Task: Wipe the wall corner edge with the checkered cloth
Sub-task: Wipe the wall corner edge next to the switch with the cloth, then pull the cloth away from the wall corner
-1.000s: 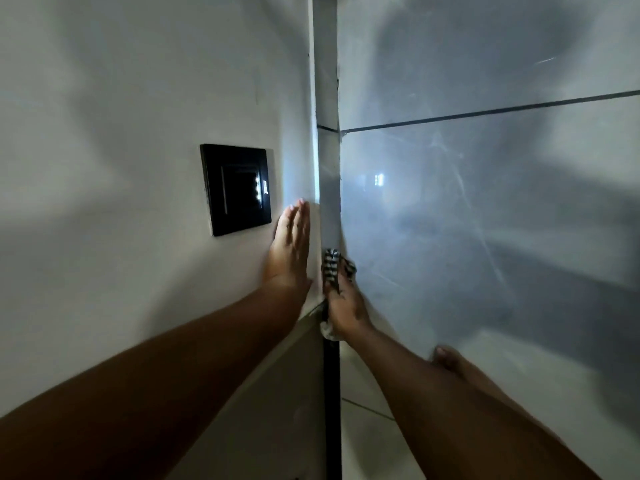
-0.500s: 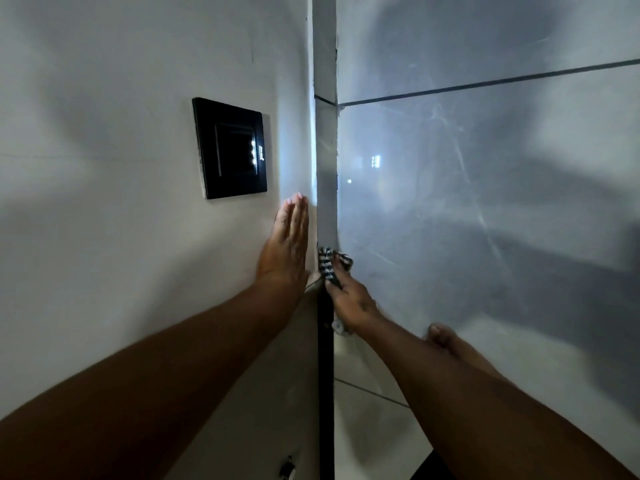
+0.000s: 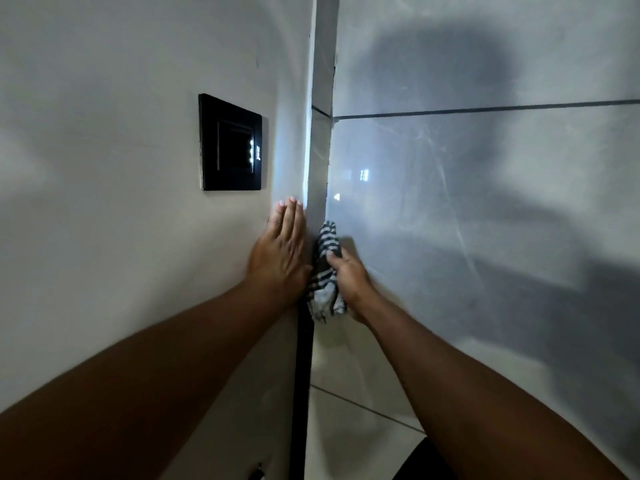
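Note:
The wall corner edge (image 3: 320,150) runs vertically through the middle of the view, grey above and dark below my hands. My right hand (image 3: 349,277) grips the black-and-white checkered cloth (image 3: 325,268) and presses it against the edge; the cloth's loose end hangs below the hand. My left hand (image 3: 282,251) lies flat on the plain left wall, fingers together and pointing up, right beside the corner and touching the cloth's left side.
A black switch plate (image 3: 230,143) with small lit dots sits on the left wall (image 3: 104,202), above and left of my left hand. Glossy grey tiles (image 3: 485,202) with dark grout lines cover the right wall. My shadow falls across the tiles.
The cloth is more exposed, hanging lower beneath my right hand. The view has shifted and the switch plate sits lower than half a second ago. My left hand stays flat on the wall.

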